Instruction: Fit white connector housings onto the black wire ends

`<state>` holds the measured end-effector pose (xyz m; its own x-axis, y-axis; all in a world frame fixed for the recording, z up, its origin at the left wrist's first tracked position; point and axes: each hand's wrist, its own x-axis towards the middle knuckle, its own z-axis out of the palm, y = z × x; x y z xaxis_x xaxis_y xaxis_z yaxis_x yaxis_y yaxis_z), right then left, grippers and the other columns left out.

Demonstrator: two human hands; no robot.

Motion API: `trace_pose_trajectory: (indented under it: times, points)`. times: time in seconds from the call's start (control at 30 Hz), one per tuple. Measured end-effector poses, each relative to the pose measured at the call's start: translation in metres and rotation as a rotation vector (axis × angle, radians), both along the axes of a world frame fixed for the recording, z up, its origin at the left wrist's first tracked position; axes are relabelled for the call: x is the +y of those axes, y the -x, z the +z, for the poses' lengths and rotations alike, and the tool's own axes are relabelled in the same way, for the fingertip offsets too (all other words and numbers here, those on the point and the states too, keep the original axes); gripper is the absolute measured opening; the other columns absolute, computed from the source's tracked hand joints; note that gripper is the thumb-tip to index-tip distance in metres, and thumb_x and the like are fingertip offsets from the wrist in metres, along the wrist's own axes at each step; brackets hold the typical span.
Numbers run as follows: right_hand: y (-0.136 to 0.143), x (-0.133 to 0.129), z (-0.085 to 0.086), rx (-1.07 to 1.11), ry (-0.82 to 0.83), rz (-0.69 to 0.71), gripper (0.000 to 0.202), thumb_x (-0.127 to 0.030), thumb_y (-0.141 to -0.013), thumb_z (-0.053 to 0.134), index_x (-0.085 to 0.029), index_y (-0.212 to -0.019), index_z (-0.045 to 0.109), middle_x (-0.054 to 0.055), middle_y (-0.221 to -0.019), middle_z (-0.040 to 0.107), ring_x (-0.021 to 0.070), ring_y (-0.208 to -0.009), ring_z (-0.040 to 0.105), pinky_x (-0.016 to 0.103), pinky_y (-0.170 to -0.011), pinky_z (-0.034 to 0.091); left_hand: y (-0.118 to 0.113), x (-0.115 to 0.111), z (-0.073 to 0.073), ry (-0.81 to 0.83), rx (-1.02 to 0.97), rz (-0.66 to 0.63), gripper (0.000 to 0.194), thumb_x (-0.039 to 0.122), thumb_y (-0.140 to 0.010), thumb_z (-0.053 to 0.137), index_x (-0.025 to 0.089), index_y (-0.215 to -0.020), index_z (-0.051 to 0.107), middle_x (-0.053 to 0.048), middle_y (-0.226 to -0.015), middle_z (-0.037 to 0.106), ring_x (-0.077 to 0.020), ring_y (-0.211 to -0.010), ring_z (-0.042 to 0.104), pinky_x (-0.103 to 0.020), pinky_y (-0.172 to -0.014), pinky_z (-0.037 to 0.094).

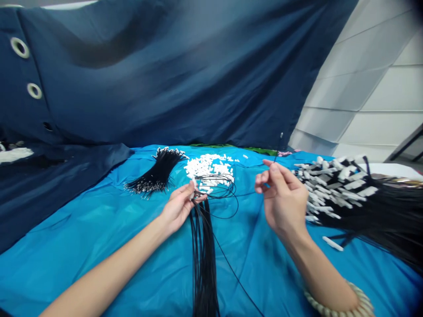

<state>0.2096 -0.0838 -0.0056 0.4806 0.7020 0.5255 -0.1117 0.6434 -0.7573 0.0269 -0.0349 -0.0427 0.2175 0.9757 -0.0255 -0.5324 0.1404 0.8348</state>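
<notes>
Exposure OK, fairly bright and diffuse; light source out of frame. Soft sheen on blue sheet point(132, 259), paler patch on dark curtain point(185, 75). White pieces point(208, 165) near clipping, black cords point(205, 264) losing detail. Shadows weak. Whole view slightly soft, fine ends smeared. Wide-angle stretch at edges, upper-right corner dark.

Wrinkled blue sheet point(132, 255); on it, white pieces point(209, 165), black cords point(205, 259).

The single view looks forward and down from the head, over both hands point(233, 200).
</notes>
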Motion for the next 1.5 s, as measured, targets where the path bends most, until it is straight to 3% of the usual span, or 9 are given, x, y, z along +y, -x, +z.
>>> trace_pose_trajectory:
  times: [0.07, 0.17, 0.3, 0.43, 0.9, 1.27, 1.5]
  points:
    - [-0.004, -0.001, 0.002, -0.057, -0.027, -0.149, 0.017, -0.029, -0.078, 0.053, -0.019, -0.089, 0.062, -0.003, -0.059, 0.048, 0.0058, -0.044, 0.043, 0.019, -0.038, 0.034, 0.0, 0.0, -0.002, -0.014, 0.019, -0.009, 0.012, 0.02, -0.073, 0.056, 0.01, -0.067, 0.059, -0.001, -0.063, 0.055, -0.0092, -0.061, 0.056, -0.028, -0.071, 0.052]
    - [0.001, -0.007, 0.0, -0.373, -0.068, -0.299, 0.014, -0.024, -0.075, 0.056, -0.02, -0.086, 0.064, -0.001, -0.064, 0.055, 0.0081, -0.051, 0.048, 0.022, -0.046, 0.039, 0.0, -0.002, -0.004, -0.048, 0.044, -0.017, 0.012, 0.022, -0.071, 0.058, 0.01, -0.068, 0.06, -0.001, -0.064, 0.056, -0.009, -0.063, 0.056, -0.031, -0.074, 0.052]
    - [0.02, -0.013, -0.013, -0.766, -0.066, -0.167, 0.009, -0.02, -0.075, 0.055, -0.018, -0.076, 0.064, 0.0, -0.067, 0.062, 0.0095, -0.055, 0.053, 0.022, -0.051, 0.043, -0.002, -0.006, -0.002, -0.094, 0.074, -0.038, 0.014, 0.024, -0.07, 0.06, 0.01, -0.073, 0.061, -0.003, -0.072, 0.059, -0.0118, -0.072, 0.057, -0.034, -0.076, 0.051]
    - [0.032, -0.011, -0.025, -0.915, -0.044, -0.103, 0.012, -0.018, -0.078, 0.051, -0.016, -0.076, 0.062, 0.0, -0.064, 0.061, 0.0082, -0.051, 0.05, 0.021, -0.051, 0.04, -0.004, -0.011, 0.002, -0.118, 0.102, -0.052, 0.014, 0.024, -0.066, 0.063, 0.011, -0.069, 0.061, -0.002, -0.068, 0.06, -0.0118, -0.068, 0.057, -0.033, -0.074, 0.051]
    - [0.033, -0.011, -0.028, -0.929, 0.016, -0.125, 0.016, -0.018, -0.078, 0.048, -0.016, -0.071, 0.062, 0.0, -0.06, 0.058, 0.0086, -0.05, 0.047, 0.021, -0.05, 0.036, -0.005, -0.014, 0.001, -0.146, 0.117, -0.068, 0.014, 0.024, -0.063, 0.065, 0.011, -0.066, 0.062, -0.002, -0.064, 0.06, -0.0123, -0.066, 0.056, -0.032, -0.069, 0.05]
    - [0.034, -0.012, -0.027, -0.867, 0.072, -0.058, 0.014, -0.016, -0.076, 0.05, -0.016, -0.07, 0.064, 0.001, -0.063, 0.062, 0.0093, -0.053, 0.052, 0.02, -0.051, 0.037, -0.006, -0.015, 0.0, -0.152, 0.129, -0.059, 0.014, 0.025, -0.064, 0.065, 0.011, -0.066, 0.062, -0.002, -0.064, 0.059, -0.0121, -0.065, 0.055, -0.031, -0.067, 0.05]
    - [0.035, -0.014, -0.025, -0.824, 0.168, 0.008, 0.017, -0.017, -0.076, 0.05, -0.015, -0.066, 0.063, -0.001, -0.056, 0.059, 0.008, -0.047, 0.046, 0.02, -0.046, 0.033, -0.007, -0.014, -0.002, -0.173, 0.145, -0.041, 0.013, 0.025, -0.063, 0.066, 0.012, -0.065, 0.062, -0.002, -0.064, 0.059, -0.0118, -0.065, 0.055, -0.029, -0.064, 0.05]
